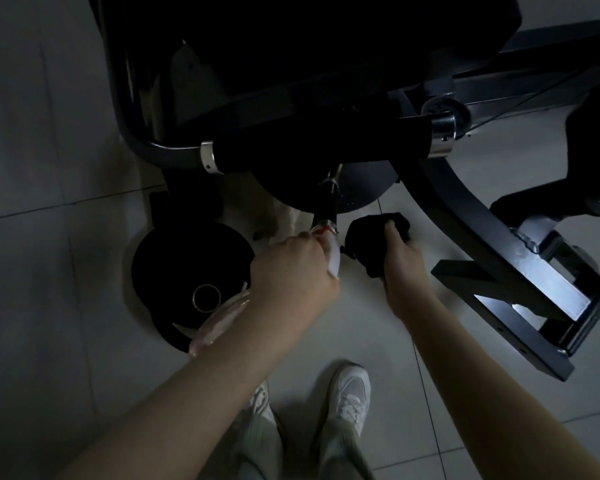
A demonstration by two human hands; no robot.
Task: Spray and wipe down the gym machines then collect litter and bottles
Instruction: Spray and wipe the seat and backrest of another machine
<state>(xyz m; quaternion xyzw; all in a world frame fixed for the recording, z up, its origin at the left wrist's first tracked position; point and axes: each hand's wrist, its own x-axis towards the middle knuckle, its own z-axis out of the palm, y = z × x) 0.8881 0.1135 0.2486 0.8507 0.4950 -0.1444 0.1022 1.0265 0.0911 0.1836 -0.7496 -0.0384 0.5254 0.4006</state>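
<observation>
Nearest are two pale shoes (pixel 349 393) and light trousers (pixel 257 445) on the tiled floor (pixel 49 202). Both bare forearms reach forward from the bottom edge. The left grip (pixel 291 268) is curled round the neck of a clear bottle (pixel 219 323). The bottle's body slants back under the wrist, and its spray head, with a red piece and a white trigger, pokes out past the knuckles. The head sits right at the lower end of a short black handle (pixel 326 199); in this dim light I cannot tell whether they touch. Just beside it, the right grip (pixel 402 261) is clamped on a bunched black cloth (pixel 371 233), held above the floor and apart from the bottle. Left of the left grip a dark plate (pixel 187 271) with a metal ring at its hole lies flat on the floor, partly behind the bottle. Beyond the hands is the black machine (pixel 520 282). Its angular foot rests on the tiles to the right, and a curved beam rises from the foot toward a padded bar (pixel 319 147) with shiny collars at both ends. The short handle hangs below that bar in front of a round dark disc (pixel 368 188). Farther back everything is lost in shadow.
</observation>
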